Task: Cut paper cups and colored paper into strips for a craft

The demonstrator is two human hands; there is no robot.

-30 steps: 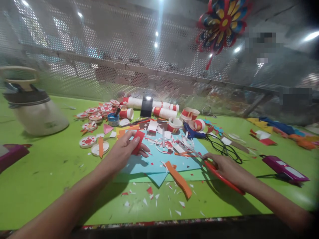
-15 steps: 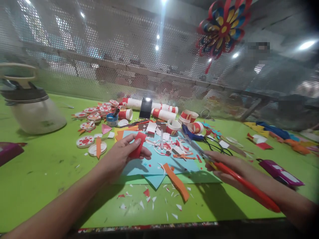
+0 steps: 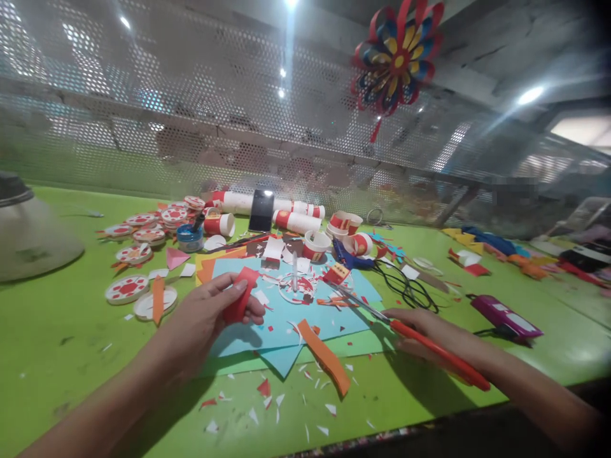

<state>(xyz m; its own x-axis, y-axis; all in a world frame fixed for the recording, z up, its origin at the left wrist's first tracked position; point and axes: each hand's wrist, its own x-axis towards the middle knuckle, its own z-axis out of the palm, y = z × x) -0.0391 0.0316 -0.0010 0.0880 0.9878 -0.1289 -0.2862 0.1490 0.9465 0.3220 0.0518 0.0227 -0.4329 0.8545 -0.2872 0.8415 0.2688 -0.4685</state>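
My left hand [image 3: 222, 300] pinches a folded strip of red paper [image 3: 242, 296] between thumb and fingers, above the light-blue paper sheet [image 3: 281, 327]. In my right hand [image 3: 420, 331] is a pair of scissors [image 3: 439, 350] with long red handles, its blades pointing left over the sheet. A red piece of paper cup with a yellow pattern [image 3: 337, 273] is at the blade tips; whether they touch it, I cannot tell. On the sheet are a white ring heaped with red and white scraps [image 3: 305, 289]. An orange paper strip [image 3: 324, 359] lies between my hands, nearer me.
Decorated round discs [image 3: 128, 289] and a blue jar [image 3: 189, 236] stand at left. Behind the sheet are stacked paper cups [image 3: 298, 221], a phone [image 3: 261, 210] and a blue glue gun [image 3: 351, 256] with black cable. A purple box [image 3: 506, 317] lies at right.
The view has turned to the right. My right hand has lowered the scissors towards the sheet, and the patterned cup piece now shows at their tips. My left hand keeps the red strip.
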